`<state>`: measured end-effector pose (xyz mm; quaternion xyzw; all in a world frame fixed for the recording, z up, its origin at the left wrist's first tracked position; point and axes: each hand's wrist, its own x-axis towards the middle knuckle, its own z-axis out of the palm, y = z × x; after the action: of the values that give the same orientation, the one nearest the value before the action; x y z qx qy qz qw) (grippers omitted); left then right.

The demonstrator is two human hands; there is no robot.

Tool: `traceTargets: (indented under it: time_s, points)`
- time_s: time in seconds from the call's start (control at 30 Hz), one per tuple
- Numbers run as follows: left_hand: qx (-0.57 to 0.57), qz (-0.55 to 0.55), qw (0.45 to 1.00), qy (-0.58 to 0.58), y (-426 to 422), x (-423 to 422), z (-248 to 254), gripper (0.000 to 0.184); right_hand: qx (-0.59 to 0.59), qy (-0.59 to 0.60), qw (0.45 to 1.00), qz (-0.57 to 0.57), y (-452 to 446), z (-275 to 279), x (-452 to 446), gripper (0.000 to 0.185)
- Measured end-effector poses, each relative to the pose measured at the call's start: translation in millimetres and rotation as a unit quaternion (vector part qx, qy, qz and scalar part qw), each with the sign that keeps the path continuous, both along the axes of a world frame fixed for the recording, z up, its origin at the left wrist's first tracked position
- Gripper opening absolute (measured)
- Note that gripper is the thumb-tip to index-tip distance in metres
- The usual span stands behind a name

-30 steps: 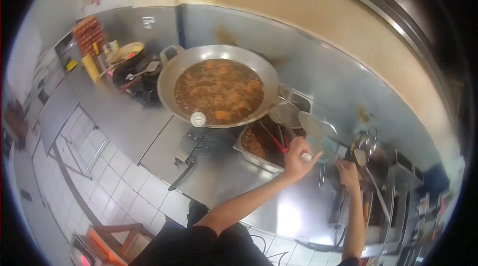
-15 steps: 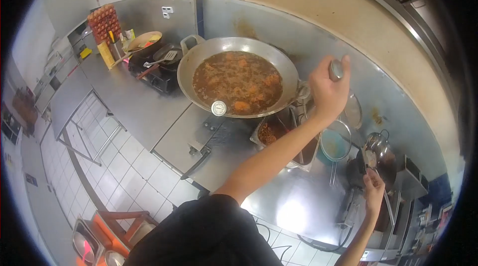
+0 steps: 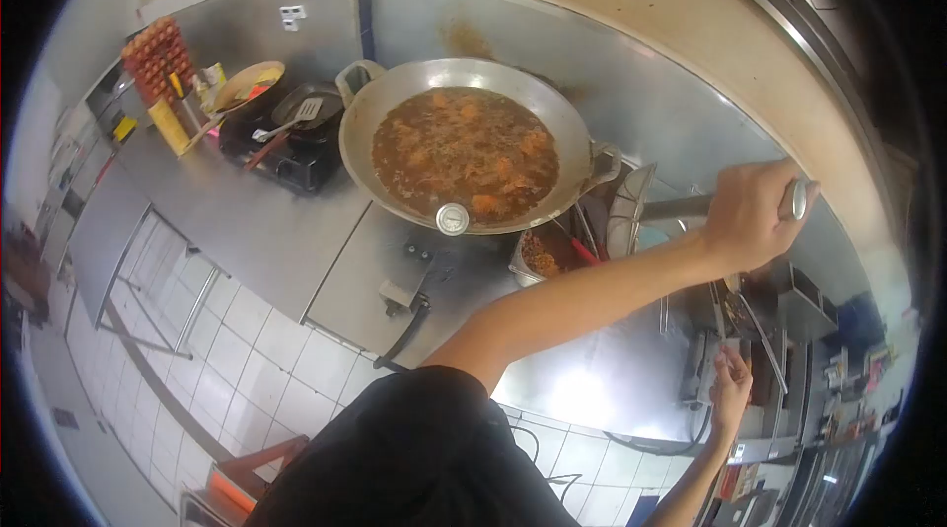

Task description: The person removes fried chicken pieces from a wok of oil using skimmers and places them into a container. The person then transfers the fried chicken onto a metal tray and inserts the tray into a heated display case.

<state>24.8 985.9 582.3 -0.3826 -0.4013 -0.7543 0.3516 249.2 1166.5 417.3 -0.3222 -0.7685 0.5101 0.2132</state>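
My left hand (image 3: 755,216) is raised at the right, wrapped around a metal handle whose rounded silver end (image 3: 798,199) sticks out past the thumb. A grey bar (image 3: 673,209) runs leftward from behind this hand; where it ends is unclear. Lower right, my right hand (image 3: 730,389) has its fingers curled together near a dark pan; whatever they hold, if anything, cannot be made out. A large wok (image 3: 360,157) holds bubbling brown oil (image 3: 424,152) with orange-brown pieces of food (image 3: 485,203) frying in it. A dial thermometer (image 3: 452,219) sits at its near rim.
Beside the wok, a metal tray (image 3: 528,275) holds reddish food. At left, a portable stove (image 3: 281,160) carries a dark pan with a slotted spatula (image 3: 306,112). Stacked eggs (image 3: 158,58) stand behind. A metal stand (image 3: 148,270) is on the tiled floor.
My left hand with the handle has moved right and down, away from the wok. My right hand has dropped slightly. The view has shifted, so the wok appears a little farther left.
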Motion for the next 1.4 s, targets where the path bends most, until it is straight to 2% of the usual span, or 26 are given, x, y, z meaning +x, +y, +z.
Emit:
traceTargets:
  time_s: [0.1,0.13,0.23,0.3,0.37,0.43,0.47,0.5,0.53,0.57,0.63,0.73,0.77,0.83,0.9,0.93,0.97,1.03,1.07,1.17,1.23,1.27,1.33,1.37,1.4]
  points:
    - [0.009,-0.031,0.999,0.012,-23.9,-14.3,22.2,0.032,0.018,0.014,0.999,-0.026,-18.1,-14.9,16.1,0.039]
    - [0.002,-0.028,1.0,0.003,-37.1,-19.3,30.1,0.032,-0.023,0.017,0.999,-0.032,-42.0,-1.5,16.9,0.04]
    - [0.04,0.011,0.999,0.011,-73.2,-49.1,51.6,0.035,-0.005,0.042,0.997,-0.059,-72.4,-1.4,24.5,0.042]
    - [0.058,-0.074,0.996,0.0,-106.1,-72.1,66.2,0.039,0.001,0.052,0.996,-0.07,-94.8,7.2,22.8,0.041]
    - [0.05,-0.04,0.998,-0.013,-162.2,-81.4,82.4,0.031,0.036,0.043,0.995,-0.088,-119.0,20.1,16.1,0.039]
    - [0.166,-0.073,0.982,0.059,-200.6,-104.5,105.4,0.047,0.027,0.061,0.994,-0.082,-127.7,28.7,9.2,0.039]
    - [0.103,-0.048,0.992,-0.05,-226.1,-103.0,108.6,0.048,0.029,0.069,0.995,-0.071,-137.8,38.3,3.3,0.037]
    - [0.116,-0.099,0.988,0.021,-250.9,-110.4,116.2,0.049,0.031,0.078,0.995,-0.06,-148.7,47.9,-7.1,0.036]
    - [0.122,-0.092,0.988,0.035,-270.8,-119.5,121.8,0.048,0.026,0.086,0.994,-0.067,-155.7,53.7,-20.0,0.036]
    - [0.13,-0.085,0.987,0.048,-288.5,-127.7,127.0,0.047,0.066,0.078,0.994,-0.041,-161.2,60.4,-33.3,0.035]
    - [0.151,-0.031,0.988,-0.003,-323.4,-124.6,144.1,0.037,0.138,0.066,0.988,0.005,-177.4,73.3,-65.5,0.034]
    - [0.099,-0.055,0.992,0.05,-373.1,-164.1,136.4,0.04,0.25,0.052,0.965,0.063,-193.0,71.2,-128.1,0.037]
    - [0.095,-0.06,0.992,0.054,-384.8,-172.6,134.2,0.04,0.353,-0.022,0.933,0.07,-204.3,76.2,-149.7,0.038]
    - [0.091,-0.007,0.996,0.003,-406.1,-183.9,128.4,0.04,0.453,-0.042,0.885,0.1,-229.7,67.6,-197.5,0.039]
    - [0.079,0.009,0.997,-0.004,-426.4,-194.5,123.9,0.04,0.526,-0.156,0.828,0.112,-226.6,33.1,-250.9,0.028]
    - [0.067,0.029,0.997,-0.015,-435.8,-198.4,123.5,0.04,0.583,-0.203,0.777,0.125,-237.7,34.3,-267.0,0.022]
    - [0.068,0.029,0.997,-0.014,-444.9,-201.7,123.5,0.04,0.583,-0.202,0.777,0.124,-243.4,29.7,-279.6,0.022]
    - [0.065,0.032,0.997,-0.002,-459.3,-205.3,123.2,0.028,0.612,-0.257,0.726,0.18,-247.5,21.5,-306.4,0.025]
    - [0.063,0.061,0.996,-0.01,-462.7,-203.3,124.9,0.029,0.616,-0.255,0.722,0.183,-248.1,19.1,-315.7,0.025]
    - [0.046,0.092,0.994,-0.023,-482.5,-213.4,124.9,0.034,0.601,-0.243,0.731,0.214,-238.7,3.2,-343.6,0.024]
    - [0.035,0.103,0.994,-0.032,-489.8,-221.6,121.4,0.03,0.484,-0.208,0.809,0.262,-210.0,-18.4,-374.5,0.024]
    - [0.023,0.112,0.993,-0.04,-493.7,-224.9,121.0,0.026,0.488,-0.205,0.806,0.265,-192.7,-37.1,-392.1,0.024]
    - [0.025,0.121,0.991,-0.048,-495.9,-226.0,120.0,0.024,0.517,-0.109,0.773,0.352,-167.5,-71.9,-418.6,0.026]
    - [0.025,0.127,0.99,-0.059,-494.9,-227.3,119.2,0.021,0.52,-0.108,0.77,0.353,-184.0,-49.4,-415.8,0.026]
    - [0.026,0.129,0.989,-0.062,-493.6,-229.5,118.1,0.021,0.446,-0.127,0.802,0.377,-200.9,-29.9,-406.5,0.031]
